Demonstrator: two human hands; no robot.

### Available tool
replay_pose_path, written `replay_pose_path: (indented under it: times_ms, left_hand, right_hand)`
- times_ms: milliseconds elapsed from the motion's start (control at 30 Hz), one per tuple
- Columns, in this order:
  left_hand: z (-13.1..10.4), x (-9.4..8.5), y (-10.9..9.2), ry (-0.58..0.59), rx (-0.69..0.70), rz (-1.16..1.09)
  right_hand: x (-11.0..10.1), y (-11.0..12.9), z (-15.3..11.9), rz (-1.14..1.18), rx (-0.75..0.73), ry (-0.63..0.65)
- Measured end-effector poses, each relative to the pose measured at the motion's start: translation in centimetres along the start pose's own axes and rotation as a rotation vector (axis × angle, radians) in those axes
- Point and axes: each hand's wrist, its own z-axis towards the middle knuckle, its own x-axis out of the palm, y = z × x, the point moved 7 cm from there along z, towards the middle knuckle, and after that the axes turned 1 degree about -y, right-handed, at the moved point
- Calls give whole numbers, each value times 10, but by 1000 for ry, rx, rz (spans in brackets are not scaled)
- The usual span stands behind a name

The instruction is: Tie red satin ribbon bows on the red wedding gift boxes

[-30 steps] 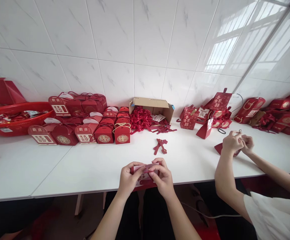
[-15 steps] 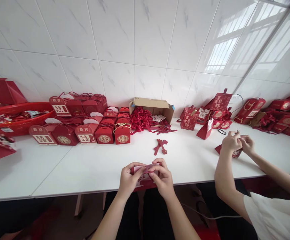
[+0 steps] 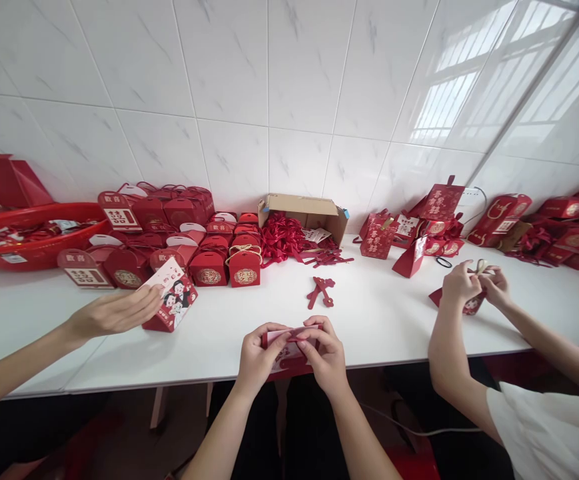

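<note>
At the table's front edge I hold a small red and white printed paper box (image 3: 289, 363) between both hands. My left hand (image 3: 262, 357) grips its left side, thumb across the top. My right hand (image 3: 326, 353) pinches the upper right part, its fingers close to the left thumb. A thin red strip shows between the fingertips; my fingers hide most of it. Beyond my hands lie a few red flower-ended paper strips (image 3: 321, 292) crossed on the white table (image 3: 369, 320).
A co-worker's hand (image 3: 119, 310) at left holds a box with cartoon figures (image 3: 176, 297). Another co-worker's hands (image 3: 474, 283) work a ribbon at right. Red gift boxes (image 3: 212, 270), a red basin (image 3: 24, 257) and a cardboard box (image 3: 309, 200) of ribbons line the wall.
The left co-worker's hand has reached in from the left with the cartoon-printed box. A pale ribbon loop now shows in the right co-worker's fingers. My own hands have barely shifted.
</note>
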Motion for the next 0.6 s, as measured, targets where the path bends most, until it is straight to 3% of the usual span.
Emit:
replay_pose_path:
  times_ms: [600]
  left_hand:
    - [-4, 2, -9, 108, 77, 17]
  right_hand:
    - [1, 6, 1, -113, -60, -24]
